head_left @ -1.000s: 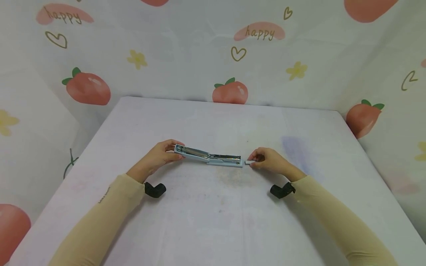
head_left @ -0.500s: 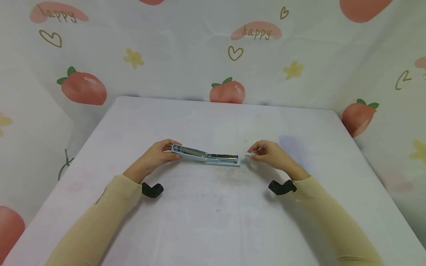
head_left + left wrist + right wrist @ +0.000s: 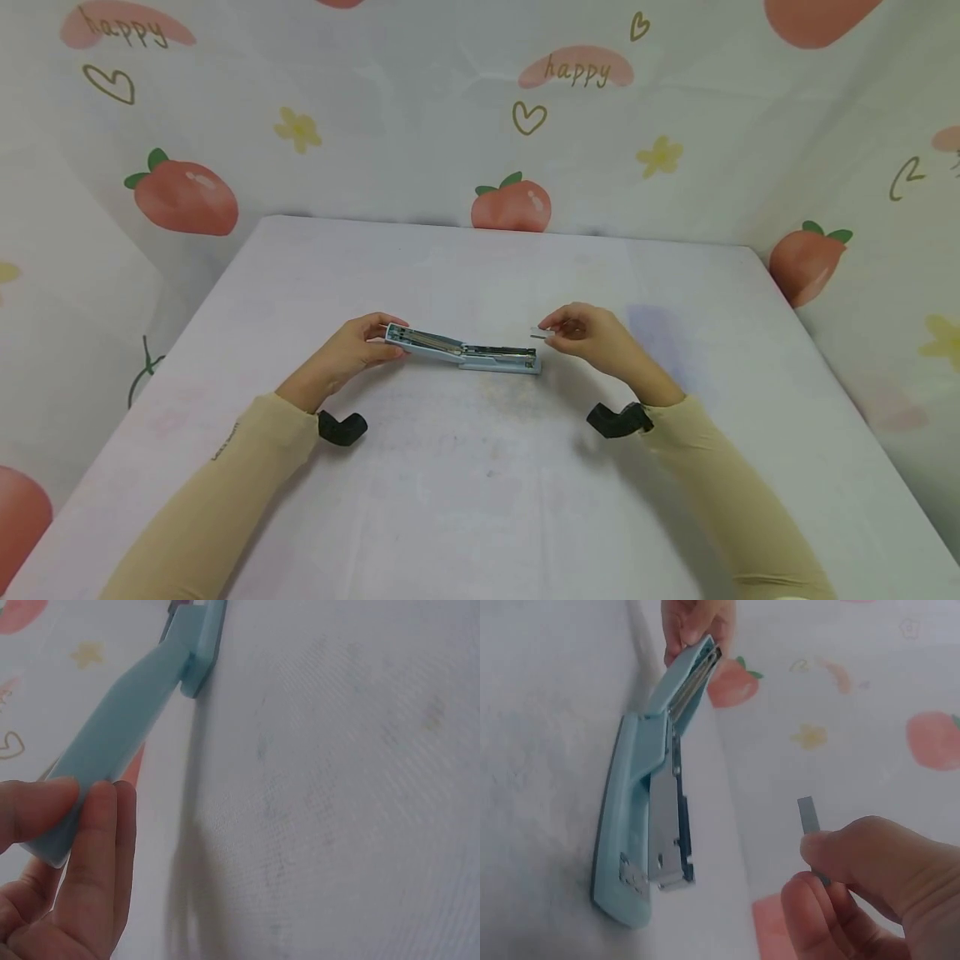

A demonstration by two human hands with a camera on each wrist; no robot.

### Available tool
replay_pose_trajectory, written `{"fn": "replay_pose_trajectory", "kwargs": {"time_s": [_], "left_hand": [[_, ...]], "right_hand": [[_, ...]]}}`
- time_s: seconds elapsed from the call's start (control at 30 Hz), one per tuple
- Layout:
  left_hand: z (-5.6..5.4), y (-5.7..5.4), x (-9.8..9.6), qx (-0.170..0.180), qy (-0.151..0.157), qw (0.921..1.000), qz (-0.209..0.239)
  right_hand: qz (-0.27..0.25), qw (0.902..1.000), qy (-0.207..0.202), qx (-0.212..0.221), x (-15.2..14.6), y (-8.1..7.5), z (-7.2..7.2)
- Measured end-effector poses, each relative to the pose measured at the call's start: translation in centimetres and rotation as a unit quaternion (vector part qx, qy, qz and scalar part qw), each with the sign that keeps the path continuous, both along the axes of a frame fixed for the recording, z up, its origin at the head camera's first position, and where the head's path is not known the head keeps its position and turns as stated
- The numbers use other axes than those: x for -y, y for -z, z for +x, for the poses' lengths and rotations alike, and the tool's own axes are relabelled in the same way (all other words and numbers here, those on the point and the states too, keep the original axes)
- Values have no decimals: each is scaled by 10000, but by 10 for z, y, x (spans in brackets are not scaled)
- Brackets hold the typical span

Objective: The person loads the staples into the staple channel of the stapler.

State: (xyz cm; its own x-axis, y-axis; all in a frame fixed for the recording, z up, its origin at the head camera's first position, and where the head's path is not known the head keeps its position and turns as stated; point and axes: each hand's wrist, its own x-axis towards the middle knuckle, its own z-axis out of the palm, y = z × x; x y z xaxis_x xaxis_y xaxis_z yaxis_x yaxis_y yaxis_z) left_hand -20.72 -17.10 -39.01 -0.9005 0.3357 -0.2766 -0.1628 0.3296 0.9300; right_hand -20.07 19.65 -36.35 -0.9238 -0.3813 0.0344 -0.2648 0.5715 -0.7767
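A light blue stapler (image 3: 495,364) lies folded wide open on the table, its base down and its top cover tilted up to the left. My left hand (image 3: 360,350) holds the raised end of that cover (image 3: 112,731), with the thumb on one side and fingers on the other. Just right of the stapler's front end, and a little above it, my right hand (image 3: 592,335) pinches a short grey strip of staples (image 3: 808,814) between thumb and fingers. The strip is apart from the stapler's metal magazine (image 3: 664,825), whose inside is hidden in the right wrist view.
The white table (image 3: 480,483) reaches back to a printed cloth (image 3: 420,108) with peaches and flowers. Black wrist mounts (image 3: 342,428) stick out from both sleeves. A green cord (image 3: 146,367) hangs beyond the table's left edge.
My right hand has lifted the strip of staples off the tabletop and carried it up and to the left, towards the stapler. The left hand and the stapler have stayed in place.
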Motion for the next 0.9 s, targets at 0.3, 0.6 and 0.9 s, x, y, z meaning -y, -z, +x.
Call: {"fn": "replay_pose_trajectory", "kwargs": {"time_s": [0.3, 0.6, 0.9], "left_hand": [[1, 0, -1, -53, -1, 10000, -5], [2, 0, 0, -1, -34, 9999, 134], [1, 0, -1, -25, -30, 10000, 87]], "right_hand": [[-180, 9995, -161, -215, 22, 4, 1], [-85, 9992, -224, -335, 41, 11, -4], [21, 9985, -298, -467, 54, 19, -8]]}}
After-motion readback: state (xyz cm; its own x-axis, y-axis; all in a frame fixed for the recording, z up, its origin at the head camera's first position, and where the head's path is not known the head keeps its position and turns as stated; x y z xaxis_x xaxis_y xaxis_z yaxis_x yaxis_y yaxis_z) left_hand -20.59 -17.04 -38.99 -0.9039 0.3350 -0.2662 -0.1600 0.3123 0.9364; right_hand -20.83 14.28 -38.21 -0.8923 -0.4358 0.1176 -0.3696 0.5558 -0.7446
